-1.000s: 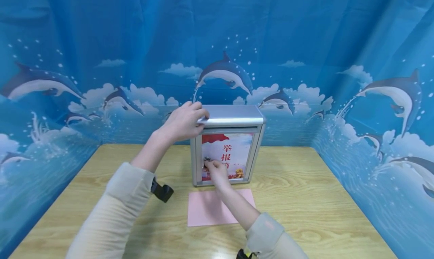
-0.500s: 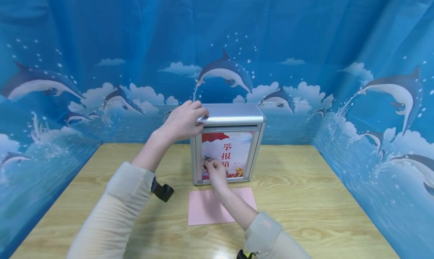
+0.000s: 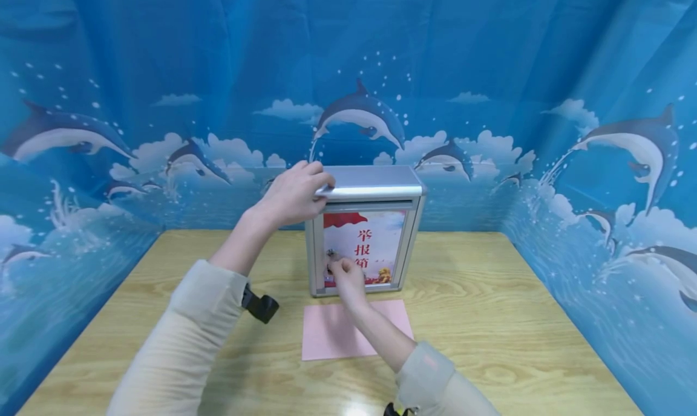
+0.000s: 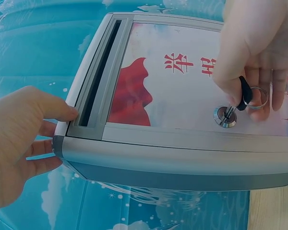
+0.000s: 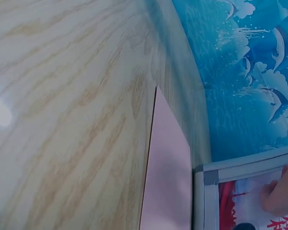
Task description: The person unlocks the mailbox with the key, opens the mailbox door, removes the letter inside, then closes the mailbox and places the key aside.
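An upright silver suggestion box (image 3: pixel 376 193) with a slot near its top stands on the table. Its front panel carries red characters. At the box's upper left corner my left hand (image 3: pixel 294 192) grips the edge, one fingertip beside the slot (image 4: pixel 101 76) in the left wrist view. My right hand (image 3: pixel 350 280) pinches a black-headed key (image 4: pixel 245 93) at the round lock (image 4: pixel 224 124) in the front panel. A metal key ring (image 4: pixel 265 100) hangs by the fingers. Only part of the right hand shows at the edge of the right wrist view.
A pink sheet (image 3: pixel 321 337) lies flat on the wood-grained table (image 3: pixel 490 331), in front of the box and under my right forearm. A blue dolphin-print curtain (image 3: pixel 218 71) surrounds the table at the back and sides.
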### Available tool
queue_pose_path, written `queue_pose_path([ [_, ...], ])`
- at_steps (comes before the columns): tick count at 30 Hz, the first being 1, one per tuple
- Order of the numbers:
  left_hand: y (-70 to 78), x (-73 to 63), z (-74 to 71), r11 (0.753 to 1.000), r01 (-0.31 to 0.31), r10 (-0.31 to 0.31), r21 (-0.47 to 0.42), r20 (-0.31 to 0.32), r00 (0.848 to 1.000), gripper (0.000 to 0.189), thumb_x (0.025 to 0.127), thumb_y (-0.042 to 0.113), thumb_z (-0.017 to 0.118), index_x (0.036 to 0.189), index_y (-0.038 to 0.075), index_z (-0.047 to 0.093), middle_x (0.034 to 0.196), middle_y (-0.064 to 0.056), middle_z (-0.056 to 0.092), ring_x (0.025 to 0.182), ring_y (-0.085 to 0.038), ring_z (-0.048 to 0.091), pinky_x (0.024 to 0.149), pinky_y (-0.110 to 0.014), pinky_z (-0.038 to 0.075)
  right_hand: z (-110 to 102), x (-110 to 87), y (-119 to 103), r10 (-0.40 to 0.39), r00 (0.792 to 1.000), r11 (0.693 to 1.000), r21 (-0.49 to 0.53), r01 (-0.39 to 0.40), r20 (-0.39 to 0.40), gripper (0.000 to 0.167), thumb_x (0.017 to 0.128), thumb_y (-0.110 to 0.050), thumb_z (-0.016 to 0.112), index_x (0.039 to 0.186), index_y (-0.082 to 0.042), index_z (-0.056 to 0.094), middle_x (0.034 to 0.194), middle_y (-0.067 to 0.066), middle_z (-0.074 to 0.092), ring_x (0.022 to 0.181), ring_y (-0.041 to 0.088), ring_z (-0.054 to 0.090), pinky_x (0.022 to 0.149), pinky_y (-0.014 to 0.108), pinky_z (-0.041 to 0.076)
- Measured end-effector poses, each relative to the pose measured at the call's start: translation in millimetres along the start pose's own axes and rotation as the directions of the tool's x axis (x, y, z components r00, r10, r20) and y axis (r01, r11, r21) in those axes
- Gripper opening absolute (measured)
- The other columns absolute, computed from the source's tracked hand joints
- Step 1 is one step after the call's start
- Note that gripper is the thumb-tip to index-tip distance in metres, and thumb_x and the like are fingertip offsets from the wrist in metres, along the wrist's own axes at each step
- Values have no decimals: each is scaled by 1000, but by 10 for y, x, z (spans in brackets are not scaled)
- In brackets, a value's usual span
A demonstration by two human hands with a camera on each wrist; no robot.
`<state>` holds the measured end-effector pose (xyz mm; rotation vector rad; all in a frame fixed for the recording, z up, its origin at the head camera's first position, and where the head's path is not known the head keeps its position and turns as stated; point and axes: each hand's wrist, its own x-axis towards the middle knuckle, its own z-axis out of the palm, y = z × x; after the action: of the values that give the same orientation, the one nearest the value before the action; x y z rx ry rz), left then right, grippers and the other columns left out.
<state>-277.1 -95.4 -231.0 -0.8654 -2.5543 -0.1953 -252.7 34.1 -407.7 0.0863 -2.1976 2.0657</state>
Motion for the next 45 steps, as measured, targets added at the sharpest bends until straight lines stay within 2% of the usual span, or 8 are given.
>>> queue_pose_path([
  [4,9,2,8,1000,1,-1,7,1,1000,22,85,12,63,107,10,65,95,-5,55,85,-22,45,72,-33,42,-54,-11,-15,-60,998,990,-127,62,19,33,85,-9,54,56,-13,39,50,-6,35,49,8,32,48,22,29],
  [10,16,1,11,1000,3,-3,19,-1,1000,22,85,12,63,107,10,65,95,-5,55,85,-22,45,72,-33,42,-128,-33,-70,-61,993,988,-134,75,103,30,84,-10,56,57,-9,44,53,-4,40,51,9,34,48,24,30],
  [17,13,-9,10,1000,11,-11,23,-2,1000,22,86,12,63,107,9,64,96,-6,55,85,-23,45,72,-33,42,-225,-39,-80,-84,973,964,-229,133,213,34,88,-12,56,58,-11,40,52,-4,39,49,8,35,48,23,31],
  [24,-1,-14,22,1000,5,-5,18,-17,1000,21,85,12,63,107,9,64,95,-6,54,84,-23,44,72,-33,41,-333,-38,-60,-54,948,964,-232,132,315,30,92,-15,54,65,-7,48,69,8,59,67,25,58,60,35,51],
  [28,-6,-10,29,1000,-5,5,17,-24,1000,22,85,12,64,107,9,65,96,-6,55,84,-23,44,72,-33,41,-400,-46,-64,-54,948,965,-228,130,313,27,92,-14,54,68,-3,50,75,9,61,76,28,61,69,45,52],
  [37,-12,0,24,1000,3,-3,23,-20,1000,22,86,13,63,108,9,64,96,-6,54,84,-22,44,71,-33,41,-532,-56,-86,-51,962,966,-232,116,269,30,92,-11,53,64,-6,45,80,16,63,76,30,60,71,48,50],
  [41,-18,-4,30,1000,2,-2,21,-23,1000,22,86,13,63,108,9,64,97,-6,55,84,-23,44,71,-34,41,-579,-56,-65,-48,966,965,-239,110,253,26,91,-10,54,65,-5,48,79,16,63,72,25,58,67,39,50],
  [45,-18,-8,42,1000,2,-2,14,-22,1000,22,86,13,63,108,10,64,97,-6,55,85,-23,44,72,-34,41,-632,-65,-45,-57,970,963,-243,116,235,27,89,-8,56,63,-6,48,70,11,60,60,15,47,57,25,40],
])
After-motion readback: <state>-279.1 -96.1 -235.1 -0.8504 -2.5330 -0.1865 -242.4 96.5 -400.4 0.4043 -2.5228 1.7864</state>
